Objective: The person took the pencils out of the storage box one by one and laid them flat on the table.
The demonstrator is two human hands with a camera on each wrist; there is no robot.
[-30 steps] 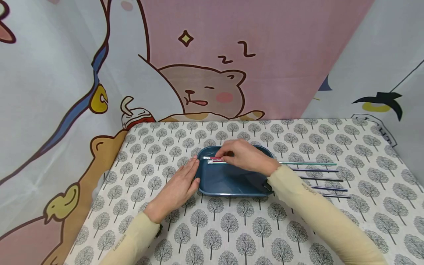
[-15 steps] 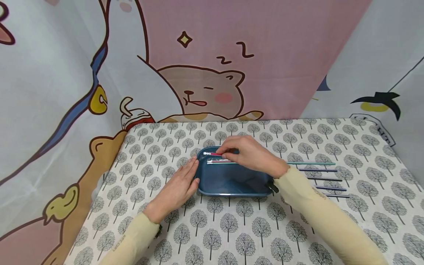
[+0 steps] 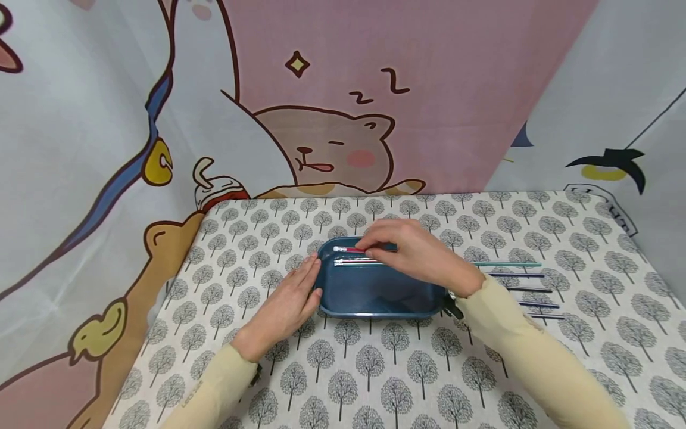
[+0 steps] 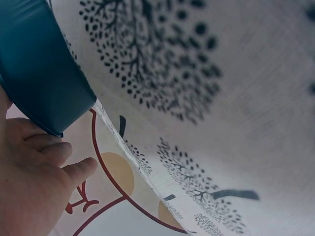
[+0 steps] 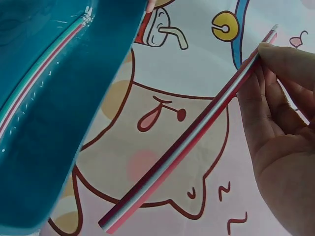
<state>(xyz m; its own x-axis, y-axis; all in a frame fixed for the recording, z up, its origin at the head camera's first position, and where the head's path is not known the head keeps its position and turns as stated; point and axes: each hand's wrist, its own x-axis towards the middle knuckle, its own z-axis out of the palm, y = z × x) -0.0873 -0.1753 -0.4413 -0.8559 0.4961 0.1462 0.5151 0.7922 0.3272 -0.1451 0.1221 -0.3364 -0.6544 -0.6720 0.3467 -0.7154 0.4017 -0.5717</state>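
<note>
A dark blue tray [image 3: 375, 295] lies on the patterned cloth. My left hand [image 3: 289, 304] touches its left side with fingers outstretched; the left wrist view shows those fingers against the tray wall [image 4: 44, 64]. Between thumb and fingertips, my right hand [image 3: 415, 250] pinches a red pencil [image 3: 348, 249] over the tray's far part. In the right wrist view that pencil [image 5: 172, 152] has pale streaks along it and a blunt near end. Striped teal, white and red, a pencil or pair of pencils [image 3: 356, 262] lies inside the tray; I cannot tell which.
Right of the tray, a teal pencil [image 3: 506, 264] and several dark pencils [image 3: 527, 290] lie in a spaced row, partly behind the right forearm. A cartoon-print curtain [image 3: 332, 143] stands behind the cloth-covered table [image 3: 343, 381].
My right hand has moved away from the striped pencil in the tray, toward the far rim and slightly right, carrying the red pencil. The left hand has stayed at the tray's side.
</note>
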